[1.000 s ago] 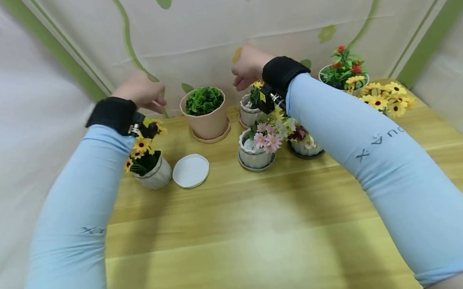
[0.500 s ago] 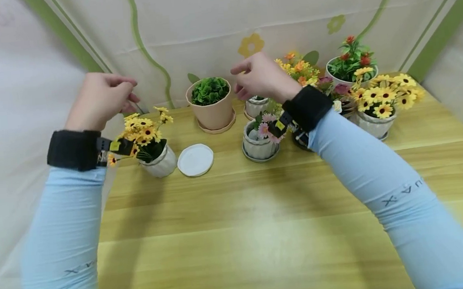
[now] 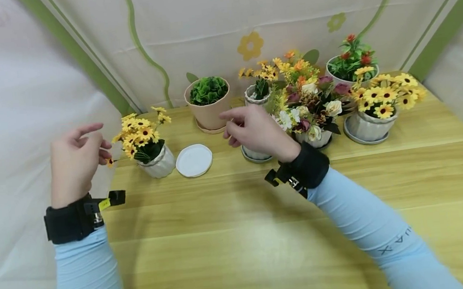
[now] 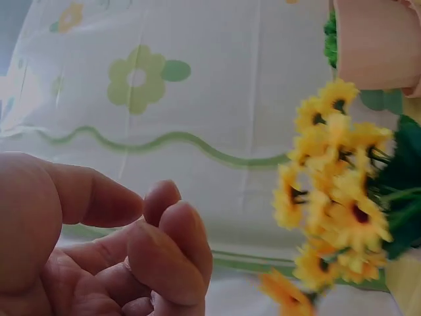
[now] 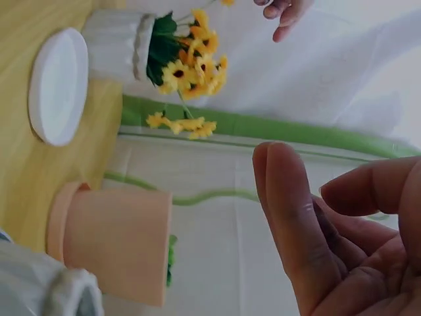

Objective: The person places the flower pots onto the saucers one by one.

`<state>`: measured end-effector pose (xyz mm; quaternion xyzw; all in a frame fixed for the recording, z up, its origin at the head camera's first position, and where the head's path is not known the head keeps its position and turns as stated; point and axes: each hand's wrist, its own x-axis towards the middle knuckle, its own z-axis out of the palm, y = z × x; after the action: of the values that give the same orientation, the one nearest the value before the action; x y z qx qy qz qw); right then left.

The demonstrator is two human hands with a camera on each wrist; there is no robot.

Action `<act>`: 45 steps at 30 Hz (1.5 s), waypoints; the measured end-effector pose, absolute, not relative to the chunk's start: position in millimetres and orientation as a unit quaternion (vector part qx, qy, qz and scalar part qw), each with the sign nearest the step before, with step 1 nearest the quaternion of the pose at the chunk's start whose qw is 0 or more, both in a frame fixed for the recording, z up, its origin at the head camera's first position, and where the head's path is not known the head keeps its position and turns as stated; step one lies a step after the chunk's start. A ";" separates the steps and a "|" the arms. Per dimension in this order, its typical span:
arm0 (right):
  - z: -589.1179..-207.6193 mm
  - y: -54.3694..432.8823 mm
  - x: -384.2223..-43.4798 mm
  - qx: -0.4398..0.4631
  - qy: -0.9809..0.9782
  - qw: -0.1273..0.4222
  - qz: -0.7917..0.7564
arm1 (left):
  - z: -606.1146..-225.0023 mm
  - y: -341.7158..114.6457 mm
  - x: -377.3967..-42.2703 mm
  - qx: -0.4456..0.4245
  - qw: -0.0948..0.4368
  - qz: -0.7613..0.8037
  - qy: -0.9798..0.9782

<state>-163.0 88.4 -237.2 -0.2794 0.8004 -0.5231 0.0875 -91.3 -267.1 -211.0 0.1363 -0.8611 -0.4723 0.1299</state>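
My left hand (image 3: 75,159) hangs left of a ribbed white pot (image 3: 160,164) with yellow daisies (image 3: 138,136). Its fingers curl loosely around nothing, as the left wrist view shows. This pot stands directly on the wood, beside a round white saucer (image 3: 194,161). My right hand (image 3: 257,131), also holding nothing, hovers with loosely bent fingers in front of a grey-white pot (image 3: 254,154) and hides most of it. Behind the saucer, a pink pot (image 3: 213,114) of green foliage (image 3: 208,91) rests on a pink saucer.
Several potted flowers fill the table's back right: a mixed rose bouquet (image 3: 314,106), a pot of yellow daisies (image 3: 388,96) and a red-flowered plant (image 3: 353,62). Another small pot (image 3: 257,95) stands right of the pink one. A patterned cloth (image 3: 197,24) hangs behind the wooden table (image 3: 238,234).
Both hands have drawn back toward the body; the left one also moved left, away from the yellow daisies. The view shifted slightly. The pots and saucer appear to stay put.
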 end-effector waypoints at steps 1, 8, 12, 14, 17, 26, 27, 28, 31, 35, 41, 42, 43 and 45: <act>-241.1 87.2 -161.0 -0.281 0.798 0.094 -0.524 | -215.9 -269.3 -89.0 0.141 0.130 -0.483 -0.854; -273.3 79.3 -158.3 -0.275 0.806 0.144 -0.505 | -248.8 -290.1 -79.1 0.189 0.088 -0.540 -0.815; -294.2 73.5 -161.2 -0.273 0.792 0.188 -0.512 | -266.9 -304.0 -77.3 0.213 0.045 -0.542 -0.811; -302.8 70.2 -162.5 -0.269 0.789 0.206 -0.513 | -275.0 -310.8 -77.2 0.219 0.026 -0.553 -0.804; -314.6 65.2 -165.0 -0.263 0.781 0.232 -0.517 | -285.9 -319.2 -76.5 0.221 0.003 -0.574 -0.788; -339.6 49.5 -175.1 -0.233 0.803 0.224 -0.501 | -313.0 -336.2 -82.0 0.212 -0.057 -0.610 -0.761; -341.7 47.3 -176.1 -0.228 0.807 0.223 -0.498 | -315.6 -335.8 -84.1 0.204 -0.066 -0.592 -0.777; -343.7 45.0 -177.2 -0.222 0.810 0.222 -0.496 | -317.9 -334.4 -86.7 0.195 -0.076 -0.571 -0.794; -349.5 37.6 -180.4 -0.199 0.806 0.230 -0.507 | -323.8 -327.4 -94.8 0.166 -0.101 -0.517 -0.833; -355.3 28.4 -184.4 -0.170 0.796 0.244 -0.527 | -327.5 -317.4 -103.2 0.148 -0.111 -0.516 -0.837; -358.6 18.1 -190.8 -0.155 0.806 0.245 -0.515 | -330.1 -310.0 -108.7 0.138 -0.100 -0.535 -0.828; -358.7 16.4 -192.0 -0.153 0.808 0.244 -0.515 | -330.5 -309.2 -109.4 0.138 -0.099 -0.538 -0.826; -358.2 14.7 -193.1 -0.156 0.809 0.242 -0.513 | -331.0 -308.7 -110.3 0.138 -0.097 -0.543 -0.823; -356.9 10.2 -195.3 -0.157 0.803 0.244 -0.521 | -331.7 -307.9 -111.9 0.137 -0.098 -0.553 -0.816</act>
<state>-195.3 10.2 -356.9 -0.1569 0.8028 -0.5211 0.2435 -111.9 -307.9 -331.7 0.1374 -0.8157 -0.5533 -0.0983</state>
